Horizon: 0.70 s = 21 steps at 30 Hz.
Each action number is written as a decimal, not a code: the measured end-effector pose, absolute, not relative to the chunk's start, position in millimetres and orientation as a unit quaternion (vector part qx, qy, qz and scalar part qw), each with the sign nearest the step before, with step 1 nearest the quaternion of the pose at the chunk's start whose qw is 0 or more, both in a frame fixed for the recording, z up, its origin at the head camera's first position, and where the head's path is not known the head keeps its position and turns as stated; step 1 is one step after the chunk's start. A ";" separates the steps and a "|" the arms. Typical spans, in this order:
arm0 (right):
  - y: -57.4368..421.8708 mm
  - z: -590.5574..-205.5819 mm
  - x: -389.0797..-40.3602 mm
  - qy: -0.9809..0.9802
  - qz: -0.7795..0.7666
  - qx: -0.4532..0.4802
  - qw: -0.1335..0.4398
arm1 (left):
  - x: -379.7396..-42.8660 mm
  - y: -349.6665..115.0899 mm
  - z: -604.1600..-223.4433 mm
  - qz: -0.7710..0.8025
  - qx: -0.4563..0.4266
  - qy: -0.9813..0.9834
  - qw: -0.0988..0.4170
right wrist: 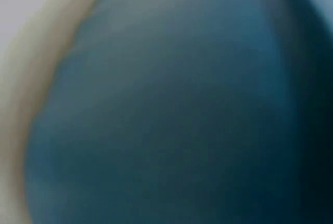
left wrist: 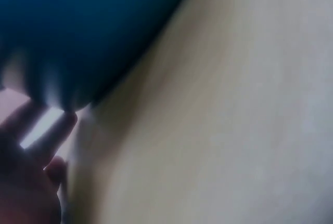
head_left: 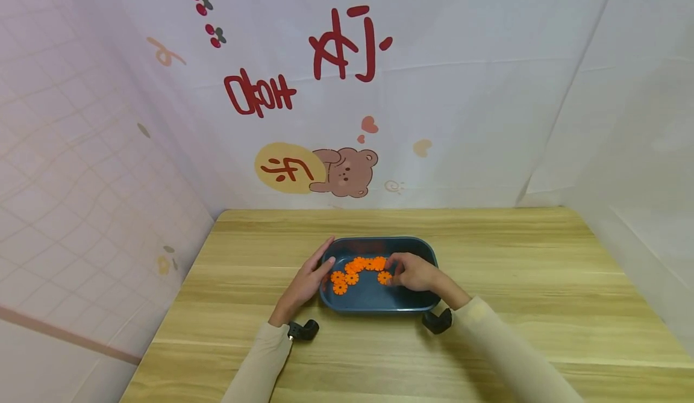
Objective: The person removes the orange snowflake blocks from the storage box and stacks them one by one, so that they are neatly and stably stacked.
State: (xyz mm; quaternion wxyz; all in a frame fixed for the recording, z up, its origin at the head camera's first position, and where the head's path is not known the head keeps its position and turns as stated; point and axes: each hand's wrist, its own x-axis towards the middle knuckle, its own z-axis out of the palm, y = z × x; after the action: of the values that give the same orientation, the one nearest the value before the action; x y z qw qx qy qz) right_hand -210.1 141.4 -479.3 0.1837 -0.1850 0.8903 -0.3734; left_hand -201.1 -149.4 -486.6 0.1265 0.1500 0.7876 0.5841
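Note:
Inside a dark blue oblong basin [head_left: 374,306] lie several orange flower-shaped notched discs [head_left: 351,278], mostly in a curved cluster toward its left and back. My right hand [head_left: 414,271] reaches over the right part of the basin, fingers curled and thumb and fingertips pinching at the edge of an orange disc [head_left: 384,278]. My left hand [head_left: 308,279] lies along the basin's left end, fingers straight against the outside and thumb reaching over the rim. In the left wrist view, fingertips [left wrist: 67,120] meet the blue wall. The right wrist view shows only blurred blue basin surface [right wrist: 166,109].
The basin stands on a wood-grain table [head_left: 515,258], near its back edge. Behind the table hangs a white cloth [head_left: 461,120] with red lettering and a bear drawing. A dark wrist-worn device [head_left: 305,329] sits below the left hand, another [head_left: 437,321] by the right wrist.

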 end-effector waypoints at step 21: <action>133.3 -498.4 -208.4 0.909 -0.374 -0.120 0.138 | -203.2 -148.5 -496.7 0.620 0.132 0.763 0.129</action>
State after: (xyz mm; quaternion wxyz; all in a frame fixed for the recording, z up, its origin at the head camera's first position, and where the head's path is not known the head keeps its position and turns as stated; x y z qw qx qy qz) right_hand -208.4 133.3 -498.4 0.1377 -0.1199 0.9093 -0.3740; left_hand -203.2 -148.5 -496.7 0.1287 0.1322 0.7625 0.6201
